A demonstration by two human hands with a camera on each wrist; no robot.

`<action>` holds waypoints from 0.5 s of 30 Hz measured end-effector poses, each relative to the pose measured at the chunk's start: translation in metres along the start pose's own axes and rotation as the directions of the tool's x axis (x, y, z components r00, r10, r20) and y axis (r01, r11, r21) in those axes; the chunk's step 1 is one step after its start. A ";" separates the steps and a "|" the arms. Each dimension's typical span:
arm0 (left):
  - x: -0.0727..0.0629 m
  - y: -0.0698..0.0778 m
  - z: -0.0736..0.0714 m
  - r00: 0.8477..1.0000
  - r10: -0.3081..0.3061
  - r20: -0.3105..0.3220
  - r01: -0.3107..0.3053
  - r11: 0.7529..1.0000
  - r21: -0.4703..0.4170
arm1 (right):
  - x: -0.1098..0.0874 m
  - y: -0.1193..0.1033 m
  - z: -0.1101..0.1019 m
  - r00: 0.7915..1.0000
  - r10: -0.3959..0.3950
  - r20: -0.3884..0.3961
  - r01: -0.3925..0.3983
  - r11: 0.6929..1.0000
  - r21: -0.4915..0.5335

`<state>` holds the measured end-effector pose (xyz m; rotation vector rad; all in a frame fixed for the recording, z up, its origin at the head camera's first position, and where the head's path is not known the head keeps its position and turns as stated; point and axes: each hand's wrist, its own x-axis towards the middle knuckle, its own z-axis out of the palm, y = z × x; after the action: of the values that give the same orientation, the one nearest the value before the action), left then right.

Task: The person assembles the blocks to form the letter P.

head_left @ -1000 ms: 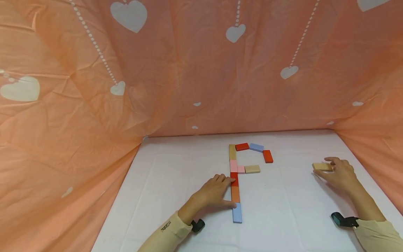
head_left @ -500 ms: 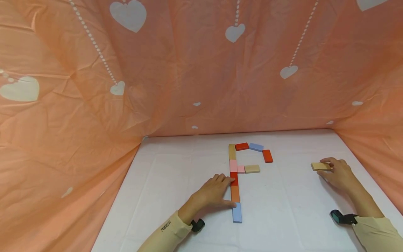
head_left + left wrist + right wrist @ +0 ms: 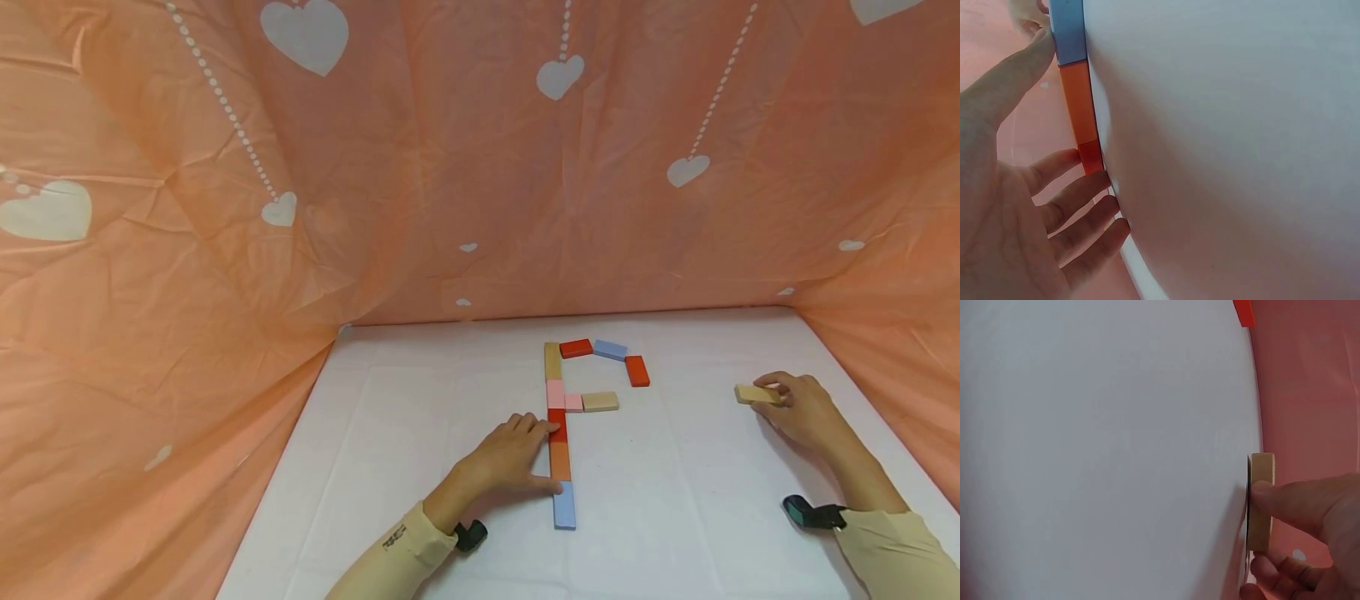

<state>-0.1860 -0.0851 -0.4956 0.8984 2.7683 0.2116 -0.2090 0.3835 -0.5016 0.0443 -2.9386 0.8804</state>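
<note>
Near the table's right side, my right hand (image 3: 802, 414) pinches a plain wooden block (image 3: 752, 394) between thumb and fingers. The right wrist view shows the thumb pressed on the face of this wooden block (image 3: 1261, 532), close over the white cloth. My left hand (image 3: 508, 457) lies spread beside a straight column of blocks, its index fingertip on a red block (image 3: 558, 435) and its thumb on a light blue block (image 3: 565, 510). Between those two sits an orange block (image 3: 1079, 103). Above the red one come a pink block (image 3: 556, 394) and a tan block (image 3: 552, 362).
From the column's top, a red block (image 3: 576, 349), a blue block (image 3: 610, 350) and another red block (image 3: 637, 372) curve rightward. A small pink block (image 3: 573, 403) and a tan block (image 3: 601, 402) branch off mid-column. An orange curtain (image 3: 480, 208) encloses the white table (image 3: 405, 392).
My right hand shifts slightly left with the wooden block, and its grip on the block is adjusted. The left hand and the laid-out blocks stay put.
</note>
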 end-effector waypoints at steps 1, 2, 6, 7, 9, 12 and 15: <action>0.000 0.000 0.000 1.000 0.000 0.000 0.000 1.000 -0.003 | 0.001 -0.001 0.001 1.000 -0.007 -0.005 0.007 1.000 0.001; 0.000 0.000 0.000 1.000 0.001 0.000 -0.001 1.000 -0.005 | 0.002 -0.002 0.001 1.000 -0.016 -0.011 0.016 1.000 0.001; 0.000 -0.001 -0.001 1.000 -0.001 0.002 0.001 1.000 -0.014 | 0.006 -0.007 0.005 0.998 -0.057 -0.032 0.058 0.998 0.014; 0.000 0.000 0.000 1.000 -0.002 0.004 0.002 1.000 -0.017 | 0.008 -0.009 0.006 0.997 -0.069 -0.037 0.070 0.997 0.019; 0.000 0.000 0.000 1.000 -0.002 0.002 0.002 1.000 -0.019 | 0.011 -0.014 0.008 0.995 -0.088 -0.041 0.089 0.996 0.027; -0.001 0.000 -0.001 1.000 0.000 0.001 0.000 1.000 -0.019 | 0.014 -0.022 0.010 0.996 -0.092 -0.022 0.093 0.995 0.047; -0.001 0.000 -0.001 1.000 0.001 0.002 -0.001 1.000 -0.018 | 0.016 -0.030 0.012 0.994 -0.107 -0.004 0.107 0.993 0.052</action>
<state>-0.1853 -0.0856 -0.4940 0.8952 2.7595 0.2353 -0.2238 0.3517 -0.4944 0.2019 -2.8806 0.9406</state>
